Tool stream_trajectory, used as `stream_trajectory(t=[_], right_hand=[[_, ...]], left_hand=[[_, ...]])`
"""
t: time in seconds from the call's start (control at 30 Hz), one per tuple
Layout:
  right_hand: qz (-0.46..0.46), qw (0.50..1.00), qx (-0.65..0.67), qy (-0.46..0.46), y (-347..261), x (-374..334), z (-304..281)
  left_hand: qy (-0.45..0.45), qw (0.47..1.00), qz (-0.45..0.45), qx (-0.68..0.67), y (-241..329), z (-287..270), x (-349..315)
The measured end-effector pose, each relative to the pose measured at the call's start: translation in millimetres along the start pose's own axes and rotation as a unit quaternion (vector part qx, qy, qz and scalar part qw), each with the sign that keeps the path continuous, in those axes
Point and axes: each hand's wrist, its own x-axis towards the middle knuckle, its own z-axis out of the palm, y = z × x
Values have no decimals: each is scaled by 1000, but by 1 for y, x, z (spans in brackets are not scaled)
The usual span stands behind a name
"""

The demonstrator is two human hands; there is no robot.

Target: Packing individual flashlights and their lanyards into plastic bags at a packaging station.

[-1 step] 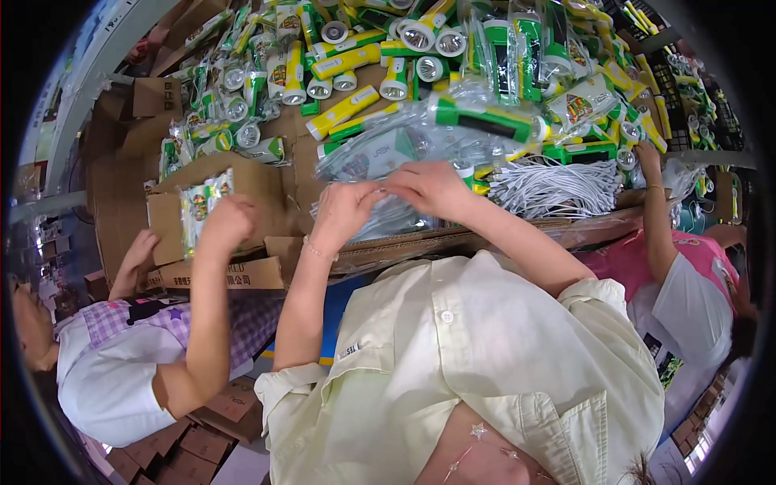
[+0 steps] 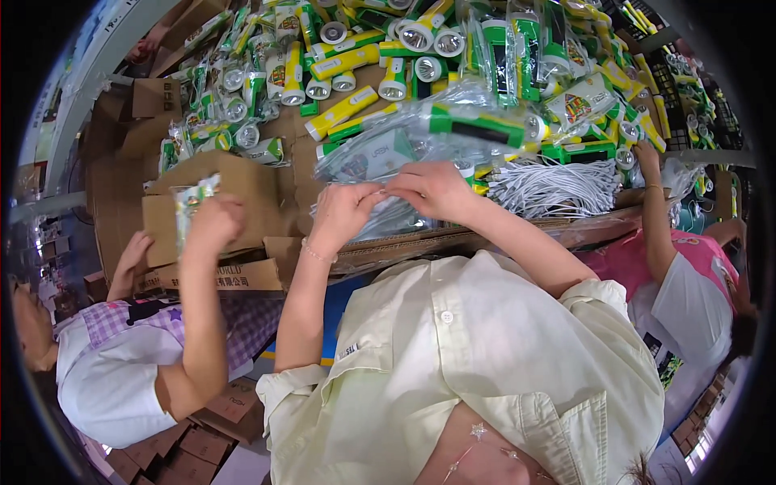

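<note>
Near the table's front edge, my left hand and my right hand meet, fingertips pinched together. Whatever lies between the fingertips is too small to make out. Clear plastic bags with print spread just beyond and beneath both hands. A green and white flashlight with a dark panel, smeared by motion, lies past my right hand on the bags. Close to the right of that hand is a bundle of white cables.
Yellow and green flashlights heap across the table's far side. At left, a co-worker's hand holds small packets at an upright cardboard box. Another person's hand reaches in at right. A cardboard edge runs along the front.
The blurred flashlight has shifted slightly left. At left, the co-worker's hand has moved left and the box has turned a little. My own hands stay nearly in place.
</note>
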Motion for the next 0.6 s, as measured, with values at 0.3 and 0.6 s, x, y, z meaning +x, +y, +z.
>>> stream_trajectory(t=[0.3,0.6], right_hand=[[13,974,-21,-225,-4,-1,-24],[-125,978,-114,-125,-33,12,-26]], left_hand=[[16,990,45,130,4,-17,-19],[158,982,41,94,33,-26,-29]])
